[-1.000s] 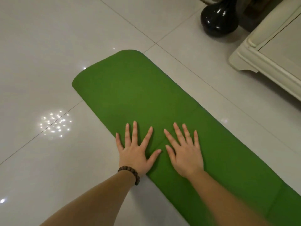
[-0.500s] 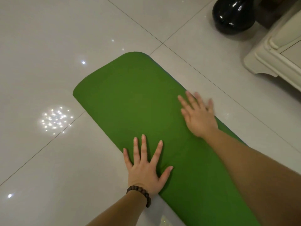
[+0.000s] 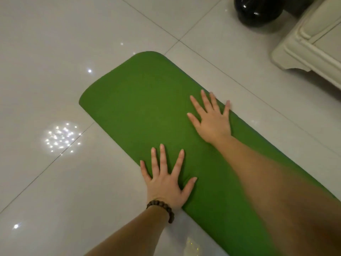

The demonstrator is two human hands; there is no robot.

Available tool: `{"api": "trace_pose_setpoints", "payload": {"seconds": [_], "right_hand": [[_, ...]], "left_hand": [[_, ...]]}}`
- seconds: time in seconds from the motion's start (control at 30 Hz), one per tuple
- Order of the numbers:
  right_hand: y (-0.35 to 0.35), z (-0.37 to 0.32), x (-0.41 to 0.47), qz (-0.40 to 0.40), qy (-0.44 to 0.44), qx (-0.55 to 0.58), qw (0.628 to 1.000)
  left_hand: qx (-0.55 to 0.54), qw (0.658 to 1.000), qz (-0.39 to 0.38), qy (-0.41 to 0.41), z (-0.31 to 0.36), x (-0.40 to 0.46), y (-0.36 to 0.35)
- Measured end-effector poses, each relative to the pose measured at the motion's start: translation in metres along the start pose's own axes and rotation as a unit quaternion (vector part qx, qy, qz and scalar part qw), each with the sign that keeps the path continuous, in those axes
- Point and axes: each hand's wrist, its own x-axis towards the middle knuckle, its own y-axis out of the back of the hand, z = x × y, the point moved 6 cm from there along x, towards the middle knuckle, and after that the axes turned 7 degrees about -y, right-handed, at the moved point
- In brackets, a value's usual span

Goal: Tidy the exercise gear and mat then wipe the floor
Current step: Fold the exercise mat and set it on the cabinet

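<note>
Matte green mat (image 3: 140, 108), round-cornered, lay on glossy tile floor (image 3: 46, 43). Left hand (image 3: 166, 183) at 6 o'clock and right hand (image 3: 212, 121) at 3 pressed flat, fingers spread.

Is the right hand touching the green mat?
Touching. The head view shows the right hand lying flat, fingers spread, on the green mat near its far edge.

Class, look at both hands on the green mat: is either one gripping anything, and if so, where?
Nothing is gripped. The left hand and right hand lie flat with straight, spread fingers on the green exercise mat.
</note>
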Motion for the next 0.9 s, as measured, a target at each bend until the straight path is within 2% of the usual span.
{"api": "trace_pose_setpoints", "payload": {"seconds": [0.1, 0.17, 0.2, 0.23, 0.33, 0.37, 0.43, 0.5, 0.57, 0.63, 0.77, 0.9], "right_hand": [[-0.011, 0.103, -0.052, -0.014, -0.155, 0.027, 0.987], [-0.017, 0.145, -0.094, -0.005, -0.248, 0.047, 0.968], [-0.02, 0.15, -0.115, 0.012, -0.248, 0.044, 0.968], [-0.024, 0.143, -0.136, 0.026, -0.211, 0.034, 0.977], [-0.056, 0.101, -0.202, -0.002, -0.031, 0.006, 0.999], [-0.066, 0.098, -0.221, -0.014, -0.004, -0.003, 1.0], [-0.076, 0.128, -0.248, -0.028, -0.043, 0.008, 0.999], [-0.079, 0.186, -0.273, -0.023, -0.145, 0.038, 0.988], [-0.086, 0.244, -0.303, -0.023, -0.23, 0.053, 0.972], [-0.093, 0.285, -0.33, -0.038, -0.278, 0.065, 0.958], [-0.096, 0.31, -0.346, -0.026, -0.295, 0.079, 0.952], [-0.102, 0.315, -0.347, -0.022, -0.276, 0.107, 0.955]], "left_hand": [[0.01, 1.0, 0.009, 0.0, 0.0, 0.002, -0.001], [0.013, 1.0, 0.005, 0.003, 0.0, 0.001, -0.003], [0.012, 1.0, 0.005, 0.004, 0.0, 0.0, -0.004], [0.012, 1.0, 0.003, 0.005, 0.0, 0.0, -0.004], [0.035, 0.999, -0.031, 0.01, 0.002, -0.001, 0.001], [0.045, 0.998, -0.047, 0.011, 0.005, 0.0, 0.001], [0.05, 0.997, -0.057, -0.019, 0.033, -0.008, 0.001], [0.026, 0.993, -0.046, -0.105, 0.093, -0.031, -0.003], [-0.003, 0.977, -0.084, -0.198, 0.174, -0.074, -0.028], [-0.02, 0.959, -0.144, -0.244, 0.252, -0.123, -0.053], [0.026, 0.915, -0.348, -0.201, 0.339, -0.183, -0.099], [0.08, 0.904, -0.39, -0.153, 0.354, -0.19, -0.114]]}}
